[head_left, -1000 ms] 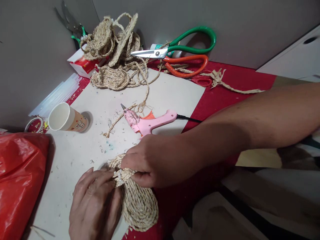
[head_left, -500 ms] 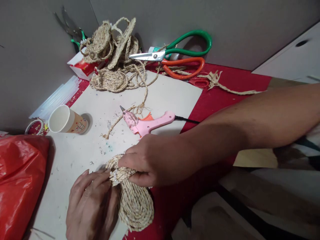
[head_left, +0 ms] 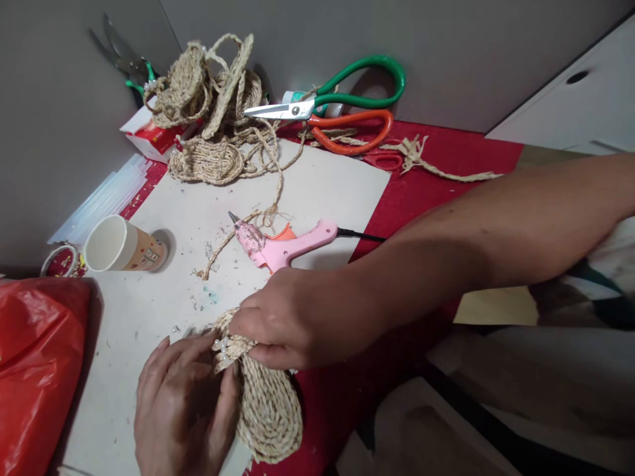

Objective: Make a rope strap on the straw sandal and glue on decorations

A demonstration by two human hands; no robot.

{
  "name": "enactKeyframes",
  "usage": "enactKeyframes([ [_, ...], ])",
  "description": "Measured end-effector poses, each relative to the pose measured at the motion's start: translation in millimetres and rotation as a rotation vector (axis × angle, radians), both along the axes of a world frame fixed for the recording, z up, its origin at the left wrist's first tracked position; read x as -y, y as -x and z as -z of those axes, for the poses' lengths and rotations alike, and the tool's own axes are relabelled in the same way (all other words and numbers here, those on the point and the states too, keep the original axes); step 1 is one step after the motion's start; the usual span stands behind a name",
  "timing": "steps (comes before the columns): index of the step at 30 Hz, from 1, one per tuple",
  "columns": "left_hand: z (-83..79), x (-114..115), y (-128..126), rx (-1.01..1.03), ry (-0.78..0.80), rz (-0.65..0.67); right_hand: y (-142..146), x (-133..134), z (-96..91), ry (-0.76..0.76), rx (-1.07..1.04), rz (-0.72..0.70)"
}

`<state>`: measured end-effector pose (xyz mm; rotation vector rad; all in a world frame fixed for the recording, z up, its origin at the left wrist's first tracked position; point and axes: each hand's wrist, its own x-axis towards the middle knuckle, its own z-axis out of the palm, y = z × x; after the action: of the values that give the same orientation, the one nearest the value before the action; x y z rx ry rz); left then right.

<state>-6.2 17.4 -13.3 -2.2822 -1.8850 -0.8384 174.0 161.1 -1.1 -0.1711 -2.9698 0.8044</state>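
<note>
A small braided straw slipper with white pearl beads on its strap lies at the front of the grey board, its sole toward me. My right hand reaches in from the right and grips the strap beside the beads between thumb and fingers. From the left, my left hand has its curled fingers and thumb on the strap's other side. Its fingertips are partly hidden. Just beyond my right hand a pink glue gun rests on its side, nozzle pointing left.
Green-and-orange-handled scissors lean by a heap of braided straw pieces at the back. A paper cup and clear glue sticks stand left, near a red plastic bag. Pruning shears stick up behind a red-white box.
The view has shifted slightly, so the background sits further left. My left thumb has moved apart from the fingers along the slipper's edge; my right hand keeps its grip on the strap.
</note>
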Motion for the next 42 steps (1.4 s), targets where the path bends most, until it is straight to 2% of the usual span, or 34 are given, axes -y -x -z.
enactKeyframes([
  [4, -0.6, 0.2, 0.1, 0.017, 0.01, -0.012, -0.9, 1.3, 1.2, 0.003, -0.009, -0.015],
  [13, 0.1, -3.7, 14.9, -0.115, -0.04, 0.138, 0.1, 3.5, 1.3, 0.008, -0.017, 0.018],
  [15, 2.6, -3.2, 15.1, -0.135, -0.057, 0.136, -0.7, 5.5, -1.9, 0.04, -0.021, 0.024],
  [19, 7.8, -0.9, 12.9, -0.103, -0.063, 0.142, -6.6, 5.2, -21.8, 0.183, 0.017, 0.089],
  [21, 9.4, 0.2, 11.8, -0.073, -0.067, 0.135, -8.6, 0.2, -36.8, 0.159, -0.019, 0.146],
  [23, 10.5, 1.3, 11.1, -0.057, -0.074, 0.123, -5.3, -8.9, -52.6, 0.073, -0.111, 0.177],
  [26, 12.6, 2.6, 11.1, -0.042, -0.087, 0.119, 16.5, -29.1, -72.8, -0.063, -0.257, 0.155],
  [29, 15.3, 2.5, 11.8, -0.043, -0.103, 0.12, 58.9, -52.2, -85.2, -0.202, -0.294, 0.159],
  [32, 16.6, 1.4, 12.1, -0.041, -0.117, 0.127, 104.1, -70.7, -92.7, -0.254, -0.276, 0.22],
  [35, 16.0, 0.9, 12.0, -0.027, -0.133, 0.133, 123.9, -81.9, -97.7, -0.231, -0.28, 0.246],
  [38, 15.5, 0.9, 12.1, -0.024, -0.116, 0.129, 102.6, -85.6, -99.7, -0.212, -0.228, 0.278],
  [42, 16.7, 0.0, 13.3, -0.007, -0.058, 0.112, 31.5, -77.4, -92.6, -0.247, 0.138, 0.238],
])
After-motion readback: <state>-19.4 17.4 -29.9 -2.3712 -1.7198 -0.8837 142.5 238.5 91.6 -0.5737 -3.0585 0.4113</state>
